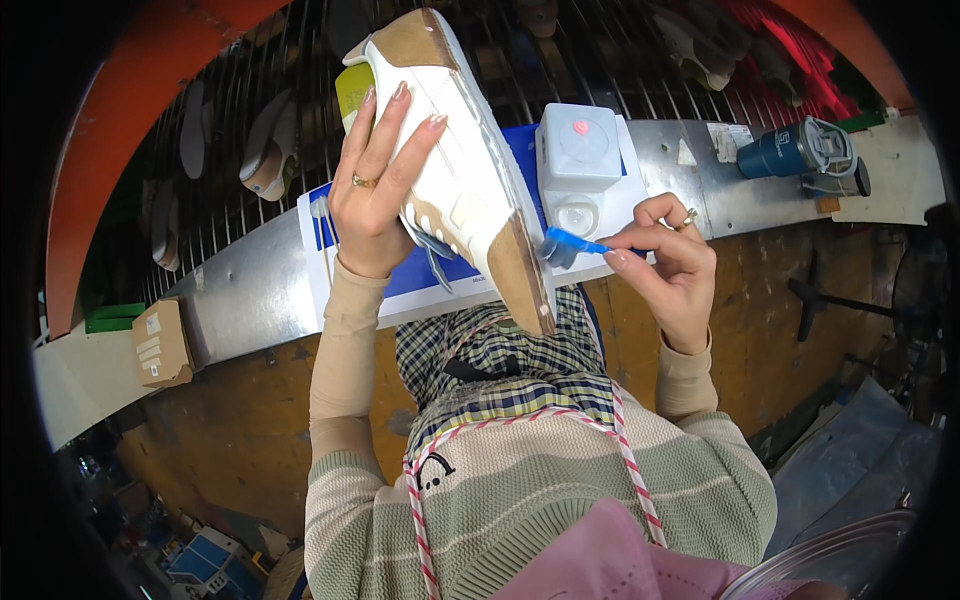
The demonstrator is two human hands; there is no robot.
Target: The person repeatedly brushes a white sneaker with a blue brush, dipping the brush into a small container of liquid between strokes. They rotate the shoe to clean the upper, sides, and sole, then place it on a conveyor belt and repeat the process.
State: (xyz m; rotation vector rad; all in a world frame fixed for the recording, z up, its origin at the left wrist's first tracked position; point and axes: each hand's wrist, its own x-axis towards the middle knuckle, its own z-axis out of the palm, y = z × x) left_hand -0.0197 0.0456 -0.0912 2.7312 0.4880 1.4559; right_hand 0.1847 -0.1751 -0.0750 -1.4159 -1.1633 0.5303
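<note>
Rod rack (590, 60): beyond the bench, we see dark parallel rods with several loose shoes (268, 145) lying on them.
Metal bench (245, 320): its bright curved surface runs across in front of us.
Blue-and-white sheet (400, 290): lies on the bench, partly under our work.
Held shoe (465, 160): white with tan toe and heel, raised above the sheet, toe angled down toward us, sole edge facing right.
Left hand (375, 185): we grasp the shoe's upper with fingers spread along its side.
Right hand (670, 265): we pinch a slim handle between thumb and fingers.
Pale box (578, 150): stands on the sheet, right of the shoe, a pink heart on top.
Teal tumbler (790, 152): lies farther right on the bench.
Blue brush-like tool (575, 243): its head is beside the toe; we cannot tell whether they touch.
</note>
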